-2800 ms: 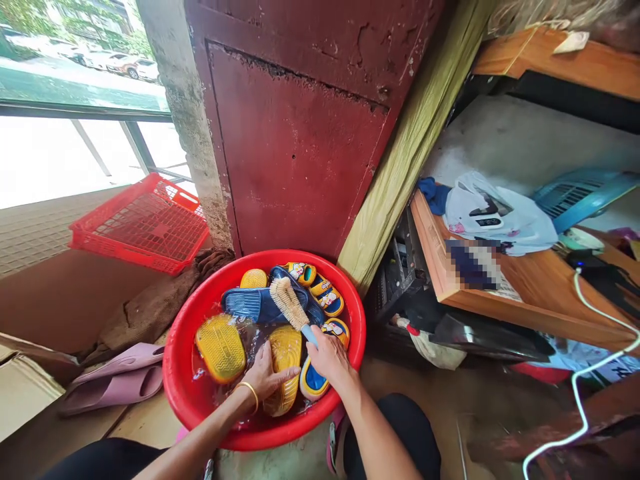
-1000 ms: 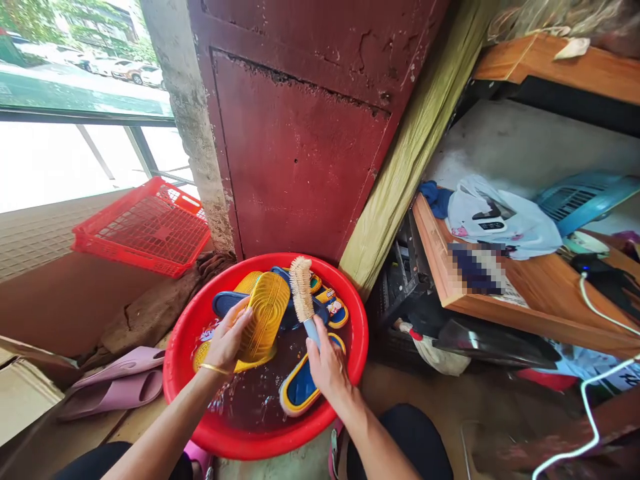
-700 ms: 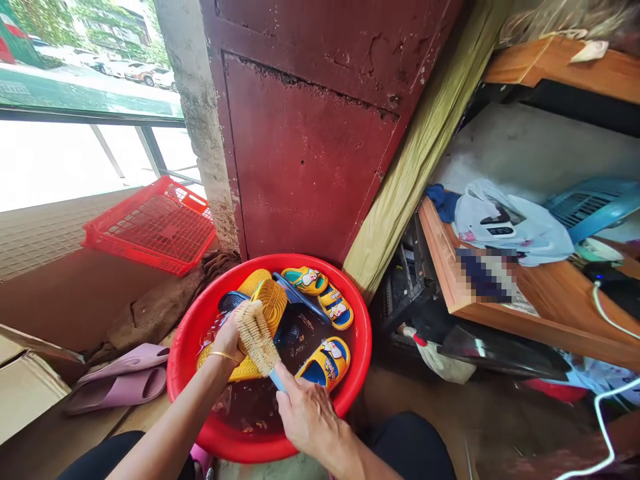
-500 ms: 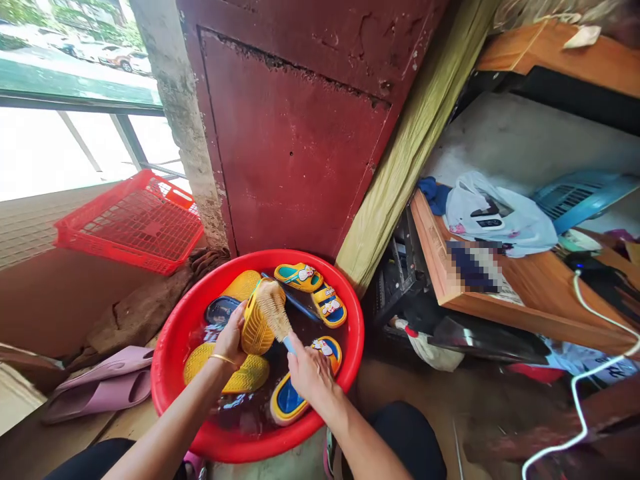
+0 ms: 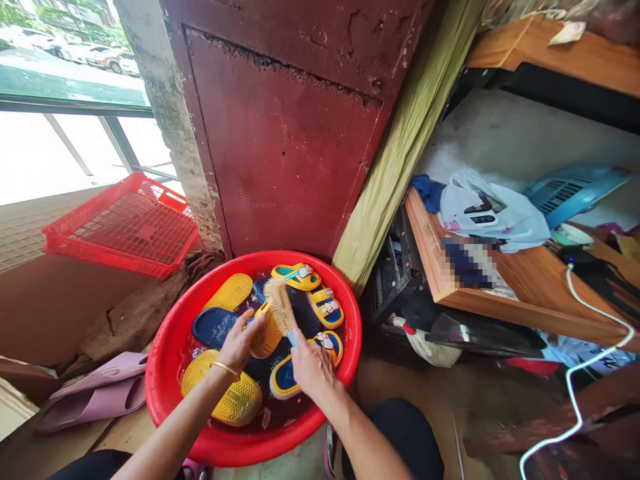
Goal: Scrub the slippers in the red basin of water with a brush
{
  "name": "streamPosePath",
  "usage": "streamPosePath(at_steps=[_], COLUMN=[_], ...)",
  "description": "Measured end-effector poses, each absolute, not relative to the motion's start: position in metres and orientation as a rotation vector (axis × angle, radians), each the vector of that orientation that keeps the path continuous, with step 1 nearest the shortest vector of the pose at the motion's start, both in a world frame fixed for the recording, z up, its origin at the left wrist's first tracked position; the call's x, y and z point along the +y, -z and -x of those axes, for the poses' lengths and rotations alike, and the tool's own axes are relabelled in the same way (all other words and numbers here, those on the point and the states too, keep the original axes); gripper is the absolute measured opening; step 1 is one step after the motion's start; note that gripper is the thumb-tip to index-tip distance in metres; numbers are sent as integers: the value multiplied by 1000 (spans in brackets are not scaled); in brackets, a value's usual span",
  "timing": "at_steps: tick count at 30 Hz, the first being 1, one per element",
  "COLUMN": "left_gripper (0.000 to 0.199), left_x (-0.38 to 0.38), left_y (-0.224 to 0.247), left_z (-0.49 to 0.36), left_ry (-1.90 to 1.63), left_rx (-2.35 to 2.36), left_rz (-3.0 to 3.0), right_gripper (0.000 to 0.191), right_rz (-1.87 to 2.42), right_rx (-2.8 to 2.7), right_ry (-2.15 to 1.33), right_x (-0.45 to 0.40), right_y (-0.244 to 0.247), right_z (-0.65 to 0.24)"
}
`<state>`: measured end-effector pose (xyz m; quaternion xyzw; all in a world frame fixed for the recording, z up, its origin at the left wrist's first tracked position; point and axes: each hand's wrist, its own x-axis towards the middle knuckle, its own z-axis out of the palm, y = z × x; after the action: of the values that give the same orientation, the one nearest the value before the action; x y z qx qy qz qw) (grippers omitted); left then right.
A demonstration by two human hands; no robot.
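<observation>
My left hand is closed on a yellow slipper, held up over a red basin of dark water. In my right hand is a scrubbing brush with pale bristles and a light-blue handle, its head right beside the slipper. Around them in the basin lie a dark blue slipper, a yellow sole facing up and another zigzag-patterned yellow sole. Yellow-and-blue sandals with cartoon figures, such as one sandal, rest along the right side.
Pink slippers lie left of the basin. A red plastic crate leans by the window. Behind stands a dark red door; at right, a wooden shelf holds a plastic bag and a blue fan-like object.
The slipper in my left hand has been turned and lowered slightly, and the brush head has shifted. The dark blue slipper and the soles in the basin have moved and show more.
</observation>
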<state>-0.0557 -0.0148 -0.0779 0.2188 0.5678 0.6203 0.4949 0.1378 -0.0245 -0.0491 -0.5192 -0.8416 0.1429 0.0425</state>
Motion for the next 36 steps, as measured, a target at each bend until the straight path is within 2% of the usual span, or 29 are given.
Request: streamPosePath(at_steps=[3,10,14,19,21,24,28,32,36], left_gripper=[85,81,83,96,83,49,23,22,12], left_x=[-24,-47,-43,-30,-26,-22,-18,-17,-23], left_y=[82,65,67,91,99,106,111,124,137], left_z=[53,79,87,87,85,80,79,85,78], left_ry=[-1361,-1414,-1349,-1199,-1111,-960,-866,-638,-558], left_rx=[1514,1654,1801,1754,1794,1852,1832,1924,1952], left_rz=[-855,-1496,-1568,-1402,-1387,-1432,-1476,-1534,-1574], right_gripper=[58,61,57,50,50,53,54,54,50], right_rz=[1676,1602,1429,1292,1381,1598,1650,1468,1638], right_rx=[-2423,-2221,-2147,-2306,-2418,-2504,-2588,-2775,-2712], right_ry=[-434,-449,-438,-422,-399,-366,-383,-410,-290], right_x=[-3,-1,0,-5,-7,-9,-22,-40,-29], right_y=[48,64,70,72,68,59,54,57,57], right_z=[-146,-161,-157,-149,-148,-146,-137,-129,-129])
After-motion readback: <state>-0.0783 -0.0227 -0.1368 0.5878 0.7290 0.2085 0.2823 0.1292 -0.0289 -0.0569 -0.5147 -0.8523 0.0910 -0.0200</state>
